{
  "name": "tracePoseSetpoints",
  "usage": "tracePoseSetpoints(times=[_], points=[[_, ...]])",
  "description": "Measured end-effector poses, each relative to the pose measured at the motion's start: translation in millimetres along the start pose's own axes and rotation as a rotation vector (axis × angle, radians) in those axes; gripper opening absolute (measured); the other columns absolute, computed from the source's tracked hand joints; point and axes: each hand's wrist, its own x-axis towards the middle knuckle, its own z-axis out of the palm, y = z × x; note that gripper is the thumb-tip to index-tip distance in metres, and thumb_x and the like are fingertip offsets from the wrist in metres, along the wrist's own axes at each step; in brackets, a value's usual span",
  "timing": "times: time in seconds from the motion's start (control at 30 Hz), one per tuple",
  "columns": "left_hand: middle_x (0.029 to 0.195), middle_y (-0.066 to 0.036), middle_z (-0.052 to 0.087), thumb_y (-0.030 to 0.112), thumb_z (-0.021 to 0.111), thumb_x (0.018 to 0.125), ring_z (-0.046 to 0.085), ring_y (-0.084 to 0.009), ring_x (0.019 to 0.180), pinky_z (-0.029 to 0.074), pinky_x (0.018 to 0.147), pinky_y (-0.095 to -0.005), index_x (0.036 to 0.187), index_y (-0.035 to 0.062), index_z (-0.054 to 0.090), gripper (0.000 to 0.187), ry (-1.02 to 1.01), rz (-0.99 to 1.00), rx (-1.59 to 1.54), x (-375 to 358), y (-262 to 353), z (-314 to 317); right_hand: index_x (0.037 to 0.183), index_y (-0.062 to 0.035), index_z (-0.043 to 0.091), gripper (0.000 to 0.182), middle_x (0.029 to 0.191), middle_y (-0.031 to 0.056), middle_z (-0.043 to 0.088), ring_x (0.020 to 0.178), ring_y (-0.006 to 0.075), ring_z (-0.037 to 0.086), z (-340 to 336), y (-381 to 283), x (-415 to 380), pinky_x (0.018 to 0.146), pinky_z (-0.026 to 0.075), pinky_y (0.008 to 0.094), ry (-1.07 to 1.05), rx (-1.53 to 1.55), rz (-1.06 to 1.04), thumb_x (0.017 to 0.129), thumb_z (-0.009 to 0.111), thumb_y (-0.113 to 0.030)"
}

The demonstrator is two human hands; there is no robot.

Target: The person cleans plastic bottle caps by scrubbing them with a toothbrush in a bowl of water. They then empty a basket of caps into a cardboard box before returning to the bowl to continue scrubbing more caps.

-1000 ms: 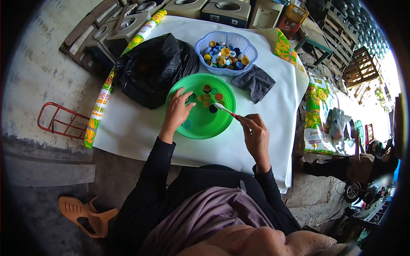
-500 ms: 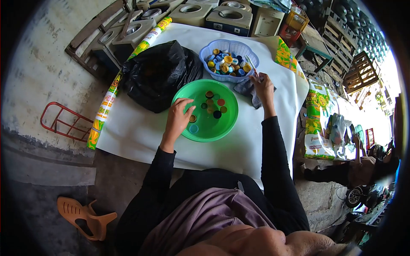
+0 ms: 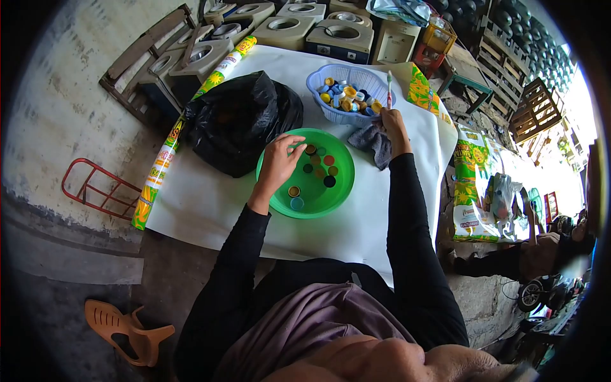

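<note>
My right hand (image 3: 396, 127) is closed around the handle of a toothbrush (image 3: 389, 92), whose head points away from me. It is beside the blue plastic basket (image 3: 324, 109), which holds many bottle caps (image 3: 350, 95), and above a dark grey cloth (image 3: 374, 144). Over the left side of a green basin (image 3: 337, 198) is my left hand (image 3: 280, 159), its fingers bent and apart, nothing visible between them. Its fingertips come close to a gold-rimmed cap (image 3: 310, 149); contact cannot be made out. Several more caps, among them a light blue one (image 3: 297, 203), lie in the basin.
A black plastic bag (image 3: 245, 121) stands left of the basin on the white sheet (image 3: 191, 216) covering the table. A rolled printed sheet (image 3: 167, 153) runs along the left edge. Water dispenser housings (image 3: 340, 41) line the back. Another person (image 3: 538, 254) is at far right.
My left hand has moved right and slightly farther over the basin, nearer the gold-rimmed cap. My right hand has tilted the toothbrush more upright. The whole view has shifted slightly.
</note>
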Motion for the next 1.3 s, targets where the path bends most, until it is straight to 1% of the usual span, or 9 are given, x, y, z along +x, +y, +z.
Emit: tracePoseSetpoints(times=[0.13, 0.3, 0.47, 0.6, 0.87, 0.97, 1.03, 1.2, 1.3], points=[[0.103, -0.017, 0.07, 0.009, 0.069, 0.093, 0.072, -0.0264, 0.09, 0.059, 0.073, -0.0327, 0.107, -0.0035, 0.069, 0.019, -0.023, -0.032, -0.073, 9, -8, 14, 0.075, 0.0061, 0.062, 0.042, 0.062, 0.0132, 0.064, 0.045, 0.0178, 0.06, 6, -45, -40, 0.038, 0.042, 0.0299, 0.073, -0.203, -0.077, 0.097, 0.047, -0.026], [0.104, -0.017, 0.071, 0.01, 0.068, 0.094, 0.074, -0.0237, 0.085, 0.06, 0.072, -0.0304, 0.108, -0.0047, 0.069, 0.02, -0.007, -0.017, -0.124, 6, -16, 19, 0.077, 0.009, 0.063, 0.04, 0.066, 0.0156, 0.066, 0.052, 0.0205, 0.067, 7, -36, -20, 0.045, 0.051, 0.0322, 0.121, -0.029, -0.022, 0.097, 0.049, -0.024], [0.106, -0.014, 0.071, 0.008, 0.068, 0.095, 0.071, -0.0178, 0.091, 0.059, 0.076, -0.0281, 0.109, -0.0056, 0.069, 0.02, -0.029, -0.13, -0.129, -11, -21, 6, 0.078, 0.0092, 0.062, 0.04, 0.068, 0.0166, 0.068, 0.056, 0.0226, 0.07, 11, -41, -20, 0.049, 0.056, 0.0349, 0.134, -0.177, -0.049, 0.096, 0.053, -0.025], [0.104, -0.016, 0.071, 0.009, 0.068, 0.094, 0.073, -0.0217, 0.091, 0.061, 0.073, -0.0295, 0.108, -0.0053, 0.069, 0.02, 0.05, -0.123, -0.149, -30, -32, -5, 0.077, 0.0061, 0.065, 0.039, 0.063, 0.0153, 0.067, 0.055, 0.0235, 0.07, 14, -21, 3, 0.055, 0.057, 0.037, 0.004, -0.625, -0.291, 0.095, 0.05, -0.025], [0.102, -0.015, 0.071, 0.008, 0.067, 0.095, 0.072, -0.0216, 0.089, 0.059, 0.072, -0.0301, 0.107, -0.0047, 0.069, 0.017, 0.071, -0.191, -0.115, -45, -24, -18, 0.087, 0.0069, 0.066, 0.046, 0.064, 0.0157, 0.069, 0.056, 0.0255, 0.07, 39, 16, -6, 0.057, 0.055, 0.037, 0.039, -0.215, -0.034, 0.098, 0.047, -0.033], [0.1, -0.014, 0.071, 0.008, 0.068, 0.093, 0.071, -0.0244, 0.086, 0.057, 0.071, -0.0333, 0.106, -0.0021, 0.069, 0.016, 0.059, -0.173, -0.025, -57, -30, -13, 0.088, 0.0061, 0.066, 0.053, 0.066, 0.0145, 0.069, 0.056, 0.0235, 0.069, 27, 42, -11, 0.053, 0.053, 0.0347, 0.011, -0.25, -0.155, 0.099, 0.05, -0.044], [0.101, -0.013, 0.071, 0.009, 0.069, 0.093, 0.071, -0.0261, 0.086, 0.056, 0.072, -0.0344, 0.106, -0.0002, 0.07, 0.016, 0.073, -0.124, 0.083, -48, -34, -11, 0.073, -0.003, 0.061, 0.056, 0.06, 0.0085, 0.062, 0.044, 0.0151, 0.051, 23, 25, -32, 0.04, 0.036, 0.0299, 0.011, -0.073, -0.039, 0.097, 0.058, -0.054], [0.104, -0.009, 0.071, 0.018, 0.068, 0.093, 0.067, -0.0302, 0.092, 0.053, 0.079, -0.0381, 0.108, 0.0057, 0.07, 0.019, -0.03, -0.136, 0.338, -53, -19, -3, 0.1, -0.0056, 0.062, 0.062, 0.066, 0.0042, 0.06, 0.046, 0.0095, 0.043, 10, 45, -40, 0.042, 0.03, 0.0246, -0.076, 0.297, 0.125, 0.095, 0.052, -0.067], [0.105, -0.008, 0.071, 0.021, 0.069, 0.092, 0.066, -0.0291, 0.096, 0.052, 0.083, -0.0399, 0.108, 0.0076, 0.071, 0.022, -0.07, -0.144, 0.414, -53, -18, -2, 0.1, -0.0055, 0.064, 0.059, 0.066, 0.0021, 0.06, 0.046, 0.007, 0.043, 5, 52, -41, 0.042, 0.028, 0.0224, -0.039, 0.384, 0.128, 0.095, 0.055, -0.063]])
